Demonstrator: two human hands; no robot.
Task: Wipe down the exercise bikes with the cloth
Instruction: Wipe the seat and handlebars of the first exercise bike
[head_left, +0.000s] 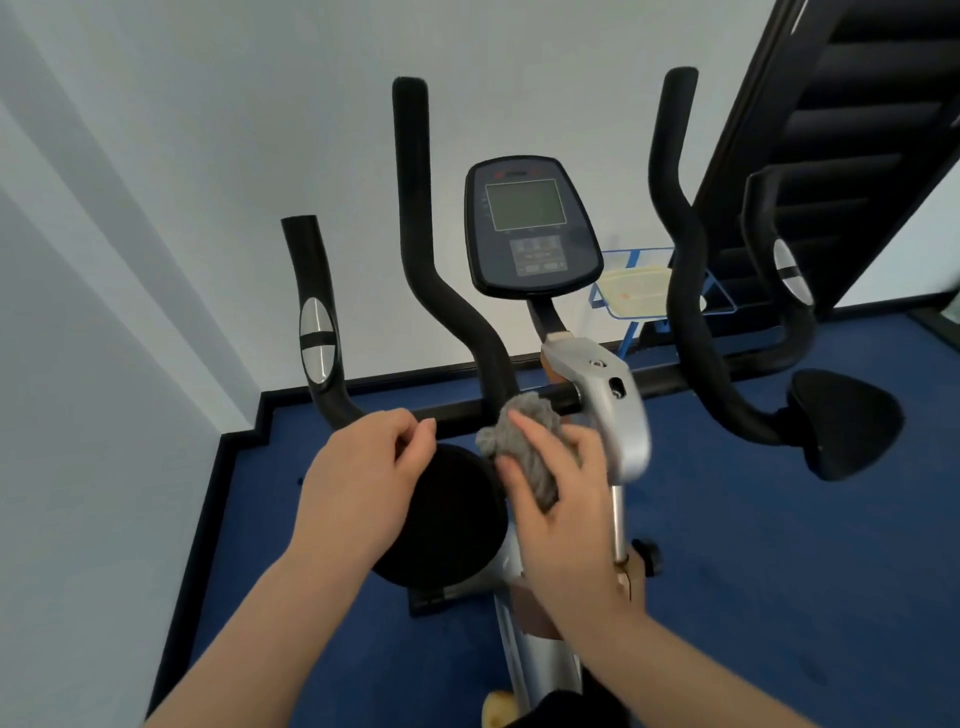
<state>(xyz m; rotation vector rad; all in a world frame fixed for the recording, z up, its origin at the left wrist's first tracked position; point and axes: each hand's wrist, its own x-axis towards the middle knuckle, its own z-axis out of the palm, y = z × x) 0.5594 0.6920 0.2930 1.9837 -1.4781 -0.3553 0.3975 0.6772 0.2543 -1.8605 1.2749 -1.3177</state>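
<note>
Pinching the grey cloth (524, 447) against the handlebar (457, 306), right hand (561, 499); left hand's (358, 483) grip loosely curled.

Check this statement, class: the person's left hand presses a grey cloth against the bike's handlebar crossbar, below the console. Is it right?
Wrong hand. In the head view the right hand holds the grey cloth against the crossbar, below the console. The left hand holds no cloth.
</note>
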